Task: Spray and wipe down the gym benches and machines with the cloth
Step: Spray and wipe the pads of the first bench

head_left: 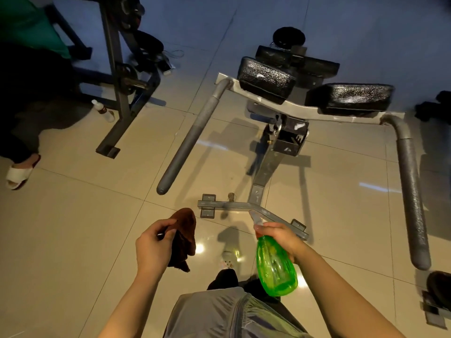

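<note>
Translucent green spray bottle (275,267), brown cloth (184,236).

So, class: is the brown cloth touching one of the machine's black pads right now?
No. The brown cloth hangs from the left hand above the floor tiles, well short of the black pads.

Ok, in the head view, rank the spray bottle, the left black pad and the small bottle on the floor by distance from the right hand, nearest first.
1. Spray bottle: held in the right hand itself.
2. Left black pad: up ahead on the machine.
3. Small bottle: far left on the floor, by the dark frame.
</note>
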Demonstrator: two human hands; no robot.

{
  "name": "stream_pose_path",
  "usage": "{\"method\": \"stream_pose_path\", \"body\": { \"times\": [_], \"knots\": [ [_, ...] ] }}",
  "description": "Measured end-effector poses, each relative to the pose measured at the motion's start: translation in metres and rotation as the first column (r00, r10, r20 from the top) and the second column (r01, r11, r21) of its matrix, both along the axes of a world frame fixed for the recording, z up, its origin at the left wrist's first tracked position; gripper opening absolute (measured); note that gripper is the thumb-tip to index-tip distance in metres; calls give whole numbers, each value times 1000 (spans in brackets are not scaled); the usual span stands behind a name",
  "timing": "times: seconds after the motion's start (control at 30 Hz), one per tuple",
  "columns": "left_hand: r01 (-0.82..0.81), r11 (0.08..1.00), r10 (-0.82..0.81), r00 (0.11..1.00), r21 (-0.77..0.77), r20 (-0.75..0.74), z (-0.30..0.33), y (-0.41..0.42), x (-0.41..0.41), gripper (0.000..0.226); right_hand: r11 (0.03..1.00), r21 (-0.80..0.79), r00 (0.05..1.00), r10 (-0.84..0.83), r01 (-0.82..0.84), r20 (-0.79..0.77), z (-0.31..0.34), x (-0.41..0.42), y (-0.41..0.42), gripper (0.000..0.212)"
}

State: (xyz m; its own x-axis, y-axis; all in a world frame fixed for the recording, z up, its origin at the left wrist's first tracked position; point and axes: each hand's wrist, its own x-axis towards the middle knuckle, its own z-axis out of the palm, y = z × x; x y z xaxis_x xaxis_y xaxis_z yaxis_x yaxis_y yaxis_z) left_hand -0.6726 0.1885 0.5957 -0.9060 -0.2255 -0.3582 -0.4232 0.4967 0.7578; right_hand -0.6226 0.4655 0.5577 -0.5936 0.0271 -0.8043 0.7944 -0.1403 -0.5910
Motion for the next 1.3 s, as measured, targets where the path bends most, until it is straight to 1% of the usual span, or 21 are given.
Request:
{"method": "stream_pose_path", "body": {
  "times": [0.03,0.13,0.23,0.3,0.37,0.43,0.5,0.57,0.63,0.7,0.77,0.8,0.87,0.97,1.03,1.13,1.17,1.23,1.3],
  "knots": [
    [5,1000,-5,1000,6,2,-1,1,-1,20,999,-24,1000,-29,29,-9,4,0,2,24],
    [32,999,-32,999,37,10,0,10,-5,20,984,-82,980,-169,161,-103,19,-1,13,15],
    [82,992,-80,997,93,-17,4,26,-14,21,955,-28,915,-292,296,-279,41,-4,28,15],
    [116,987,-114,993,114,-23,7,38,-20,21,929,21,865,-335,369,-374,57,-7,38,24],
    [146,978,-143,989,148,-35,12,50,-26,21,912,74,836,-334,403,-435,69,-8,47,33],
    [170,969,-162,985,179,-61,20,62,-32,25,894,95,814,-350,439,-464,79,-9,54,31],
    [197,960,-183,979,198,-88,27,71,-37,31,863,87,780,-402,498,-480,83,-8,58,29],
    [241,949,-222,969,203,-111,33,77,-40,35,845,98,765,-418,525,-490,85,-4,61,32],
    [279,938,-256,957,205,-134,36,81,-40,32,832,84,745,-441,549,-501,85,3,65,36],
    [313,931,-288,946,186,-147,36,85,-38,25,796,64,701,-489,602,-519,89,11,67,39],
    [332,923,-308,940,192,-147,32,91,-35,22,739,48,640,-548,672,-539,95,20,70,53],
    [341,915,-317,938,215,-139,29,95,-34,23,719,50,621,-560,693,-549,100,26,72,55],
    [368,889,-351,930,272,-111,24,107,-30,24,715,83,622,-537,694,-571,107,40,76,51],
    [414,842,-419,906,345,-66,20,131,-19,27,703,120,640,-546,701,-540,112,73,80,49],
    [477,802,-491,869,360,-60,20,152,-8,30,669,139,639,-595,730,-488,107,104,83,49],
    [581,726,-601,796,369,-71,19,179,10,33,612,131,610,-696,780,-380,95,153,83,40],
    [606,704,-626,776,370,-78,19,187,17,33,594,129,598,-724,794,-344,91,168,83,40],
    [654,675,-667,739,340,-97,21,200,32,32,570,122,578,-760,813,-298,87,196,85,41],
    [712,648,-714,691,270,-112,20,211,47,28,548,99,551,-783,831,-290,82,221,91,44]
  ]
}}
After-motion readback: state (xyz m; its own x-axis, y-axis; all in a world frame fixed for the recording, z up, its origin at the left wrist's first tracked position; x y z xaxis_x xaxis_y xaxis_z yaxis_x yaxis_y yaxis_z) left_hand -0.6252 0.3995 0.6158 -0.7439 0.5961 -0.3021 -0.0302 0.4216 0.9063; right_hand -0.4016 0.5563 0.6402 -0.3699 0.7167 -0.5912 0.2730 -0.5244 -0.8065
